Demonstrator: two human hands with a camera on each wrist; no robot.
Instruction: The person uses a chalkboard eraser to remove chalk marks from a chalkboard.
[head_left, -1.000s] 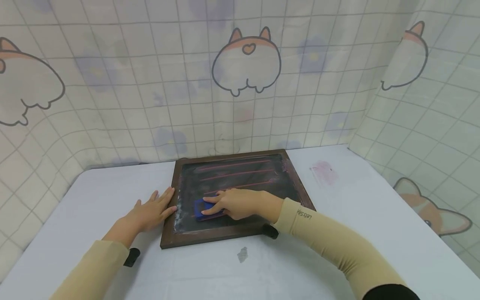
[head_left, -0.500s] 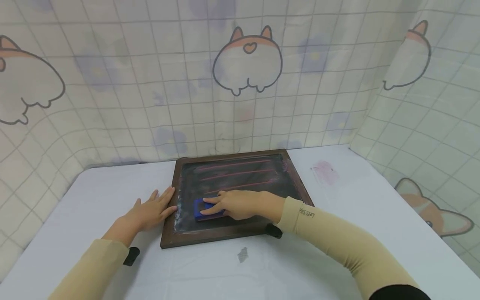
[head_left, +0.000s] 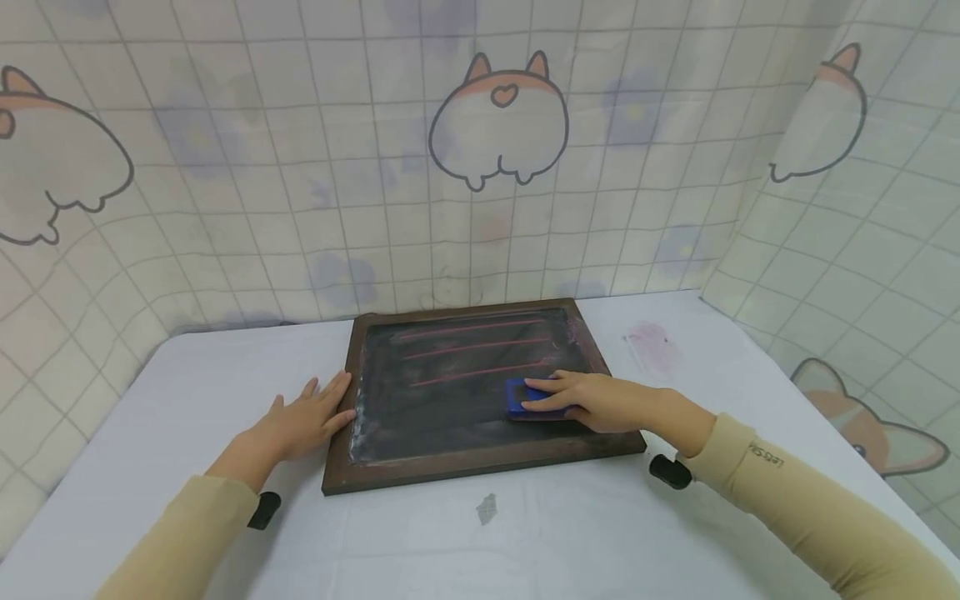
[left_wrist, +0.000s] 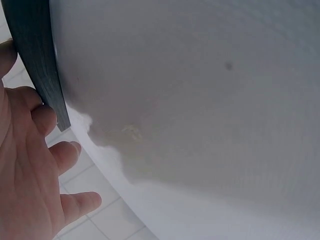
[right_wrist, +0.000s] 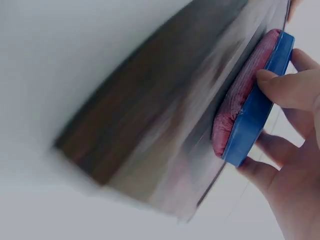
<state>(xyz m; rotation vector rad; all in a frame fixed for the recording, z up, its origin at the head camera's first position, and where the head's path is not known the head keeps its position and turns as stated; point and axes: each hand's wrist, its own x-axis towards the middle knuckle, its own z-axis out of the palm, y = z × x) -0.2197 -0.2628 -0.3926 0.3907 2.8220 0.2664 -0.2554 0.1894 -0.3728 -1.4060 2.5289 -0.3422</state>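
A blackboard (head_left: 450, 417) in a brown wooden frame lies on the white table, with three pink chalk lines across its upper part. My right hand (head_left: 600, 402) grips a blue chalkboard eraser (head_left: 516, 398) on the board's lower right. In the right wrist view, thumb and fingers hold the blue back of the eraser (right_wrist: 252, 122), and its pink pad (right_wrist: 240, 97) faces the board. My left hand (head_left: 303, 425) lies with fingers spread, their tips on the left frame edge. The left wrist view shows that hand (left_wrist: 30, 160) beside the dark frame (left_wrist: 40, 55).
The white table (head_left: 420, 542) has a grey patch (head_left: 487, 508) near the front and a pink smudge (head_left: 652, 346) to the right. A tiled-pattern curtain (head_left: 300, 167) with corgi drawings surrounds the table at the back and sides.
My right hand has slid the eraser rightward along the lower board; the lowest pink line there is gone. My left hand has stayed on the frame.
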